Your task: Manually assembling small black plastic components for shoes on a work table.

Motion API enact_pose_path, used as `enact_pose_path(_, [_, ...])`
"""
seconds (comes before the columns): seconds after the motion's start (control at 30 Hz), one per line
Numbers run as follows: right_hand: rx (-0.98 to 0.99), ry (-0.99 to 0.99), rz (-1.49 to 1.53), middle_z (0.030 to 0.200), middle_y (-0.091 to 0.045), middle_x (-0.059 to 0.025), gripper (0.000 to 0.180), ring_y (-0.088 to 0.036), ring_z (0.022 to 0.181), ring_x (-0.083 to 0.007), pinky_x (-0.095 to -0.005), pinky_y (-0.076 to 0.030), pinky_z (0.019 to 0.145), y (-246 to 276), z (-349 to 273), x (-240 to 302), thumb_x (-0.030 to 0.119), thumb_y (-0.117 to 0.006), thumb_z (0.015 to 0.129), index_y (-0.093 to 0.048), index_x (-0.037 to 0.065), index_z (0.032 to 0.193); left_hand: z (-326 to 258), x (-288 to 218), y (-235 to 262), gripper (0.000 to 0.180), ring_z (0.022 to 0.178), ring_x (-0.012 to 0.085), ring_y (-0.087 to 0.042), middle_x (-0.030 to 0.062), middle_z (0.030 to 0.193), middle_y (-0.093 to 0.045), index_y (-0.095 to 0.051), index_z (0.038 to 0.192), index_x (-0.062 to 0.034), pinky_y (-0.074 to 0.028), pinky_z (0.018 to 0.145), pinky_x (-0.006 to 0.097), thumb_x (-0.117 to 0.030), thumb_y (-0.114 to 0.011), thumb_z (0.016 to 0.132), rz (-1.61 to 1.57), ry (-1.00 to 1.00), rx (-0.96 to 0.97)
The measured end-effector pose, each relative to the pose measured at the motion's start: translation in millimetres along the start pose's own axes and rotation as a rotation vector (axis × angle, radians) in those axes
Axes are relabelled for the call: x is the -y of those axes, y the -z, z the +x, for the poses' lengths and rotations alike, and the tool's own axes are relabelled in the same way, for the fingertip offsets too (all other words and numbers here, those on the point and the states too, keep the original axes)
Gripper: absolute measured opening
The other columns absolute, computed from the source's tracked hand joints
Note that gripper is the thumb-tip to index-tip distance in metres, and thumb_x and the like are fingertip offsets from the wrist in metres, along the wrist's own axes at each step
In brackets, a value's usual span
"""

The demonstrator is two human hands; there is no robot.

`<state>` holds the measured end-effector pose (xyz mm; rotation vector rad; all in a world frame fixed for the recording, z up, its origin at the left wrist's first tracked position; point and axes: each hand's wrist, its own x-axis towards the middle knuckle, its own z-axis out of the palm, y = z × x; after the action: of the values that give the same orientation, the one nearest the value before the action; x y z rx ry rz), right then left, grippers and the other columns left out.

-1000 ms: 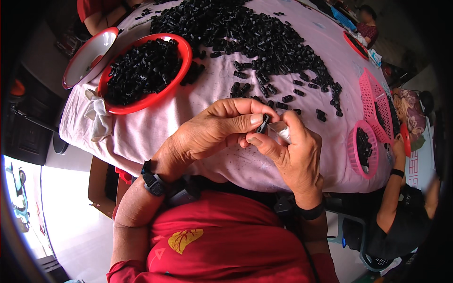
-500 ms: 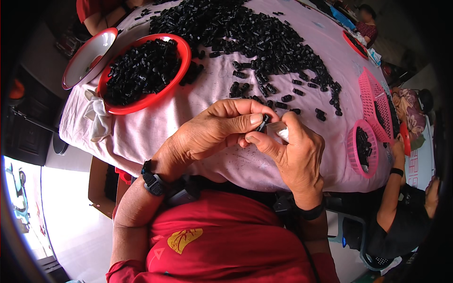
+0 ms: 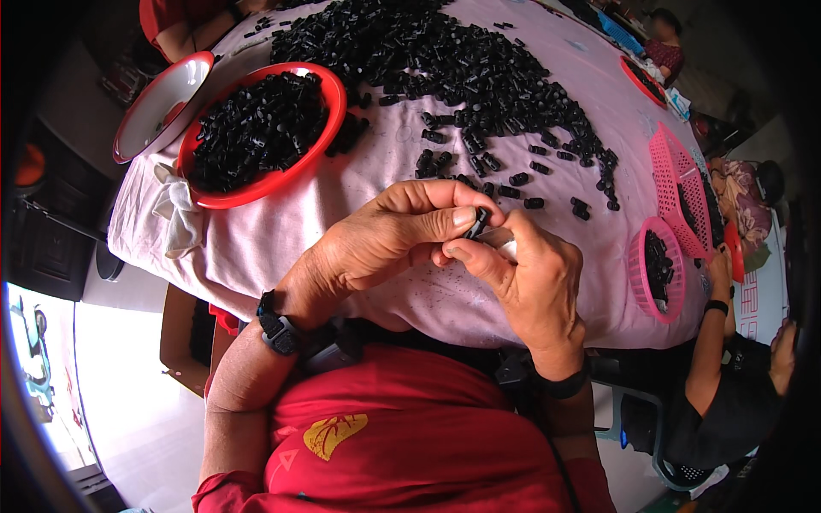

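Above the table's near edge, my left hand (image 3: 380,235) pinches a small black plastic part (image 3: 480,222) between thumb and fingers. My right hand (image 3: 543,278) is closed on a small thin blade (image 3: 494,236) with a white-wrapped grip, mostly hidden by the fingers. The blade is against or very close to the black part; exact contact is hard to see. Just beyond my hands, loose black plastic parts (image 3: 518,179) lie scattered on the pink cloth (image 3: 376,162), leading back to a large heap (image 3: 385,43) of the same kind.
At left, a red basin (image 3: 338,115) full of black parts stands beside a tilted white enamel basin (image 3: 141,111) and a white rag (image 3: 177,214). Pink baskets (image 3: 640,274) hold parts at right. Co-workers sit at the right (image 3: 705,359), far right and far left.
My right hand has shifted slightly left, bringing the blade closer to the black part. My left hand stays almost still. A loose part beyond my right hand sits slightly differently.
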<state>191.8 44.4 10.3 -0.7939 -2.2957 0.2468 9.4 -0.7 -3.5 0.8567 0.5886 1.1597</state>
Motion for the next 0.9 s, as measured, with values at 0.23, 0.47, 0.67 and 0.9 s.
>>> enact_pose_path(0.23, [-0.011,-0.019,-0.016,0.060,-0.058,-0.0076,0.055,-0.060,0.051,-0.0261,-0.0358,-0.045,0.045,2.6,2.1,1.0,0.058,-0.072,0.071,-0.052,0.008,0.074,1.3,4.4,4.4,0.027,0.072,0.0025,-0.050,-0.0027,0.095,-0.064,-0.063,0.116,-0.0050,-0.043,0.064,0.017,-0.021,-0.060,0.094,-0.017,0.005,0.041])
enact_pose_path(0.47, [0.020,-0.036,-0.053,0.060,-0.058,-0.0076,0.054,-0.060,0.051,-0.0265,-0.0364,-0.045,0.046,1.3,1.4,-0.9,0.058,-0.072,0.071,-0.051,0.008,0.075,2.7,5.1,5.2,0.027,0.073,0.0027,-0.051,-0.0029,0.093,-0.064,-0.063,0.116,-0.0051,-0.043,0.064,0.018,-0.021,-0.060,0.094,0.031,0.005,0.006])
enact_pose_path(0.67, [-0.005,-0.019,-0.039,0.060,-0.058,-0.0075,0.054,-0.060,0.051,-0.0262,-0.0362,-0.045,0.046,0.9,1.3,-0.5,0.058,-0.072,0.072,-0.052,0.008,0.074,2.4,4.8,3.6,0.027,0.075,0.0029,-0.051,-0.0028,0.094,-0.064,-0.063,0.115,-0.0048,-0.043,0.065,0.018,-0.021,-0.060,0.094,0.040,-0.001,0.004])
enact_pose_path(0.9, [0.007,-0.031,0.006,0.060,-0.059,-0.0080,0.053,-0.060,0.050,-0.0267,-0.0363,-0.045,0.045,-1.2,-1.5,-0.8,0.056,-0.073,0.072,-0.052,0.008,0.075,1.1,2.9,1.4,0.029,0.079,0.0059,-0.056,0.0015,0.100,-0.065,-0.062,0.114,-0.0021,-0.045,0.071,0.021,-0.021,-0.062,0.092,-0.008,-0.007,-0.016])
